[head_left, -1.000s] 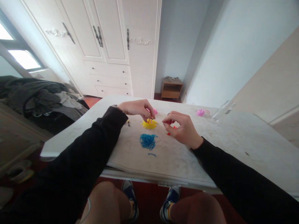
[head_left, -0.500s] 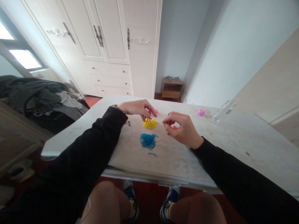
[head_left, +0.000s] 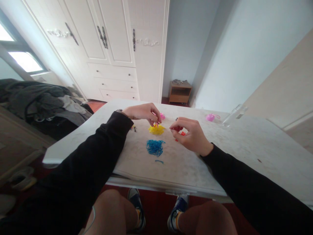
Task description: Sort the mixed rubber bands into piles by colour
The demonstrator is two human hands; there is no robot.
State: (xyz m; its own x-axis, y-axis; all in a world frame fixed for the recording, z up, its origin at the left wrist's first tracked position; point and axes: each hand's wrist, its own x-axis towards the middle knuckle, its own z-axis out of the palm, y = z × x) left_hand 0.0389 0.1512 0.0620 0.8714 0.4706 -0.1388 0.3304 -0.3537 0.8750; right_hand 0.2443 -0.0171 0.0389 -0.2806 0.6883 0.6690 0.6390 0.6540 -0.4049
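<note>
My left hand (head_left: 144,113) hovers above a pile of yellow rubber bands (head_left: 156,130), its thumb and fingers pinched on a few small red, pink and black bands (head_left: 157,124). My right hand (head_left: 192,133) is closed in a pinch just right of the yellow pile; whatever is between its fingertips is too small to name. Partly hidden by that hand lie red rubber bands (head_left: 183,133). Behind my left fingertips, some pink bands (head_left: 162,116) show. Nearer to me is a blue rubber band pile (head_left: 155,148), with one loose blue band (head_left: 159,161) in front.
Some mixed small bands (head_left: 134,128) lie beside my left sleeve. On the right of the white table (head_left: 244,153) are a pink round item with a loop (head_left: 210,117) and a clear bottle (head_left: 233,116) on its side. A wardrobe (head_left: 117,42) stands beyond.
The fingers of my left hand have drawn together, the index finger curling in toward the thumb around the small bands. My right hand has barely moved.
</note>
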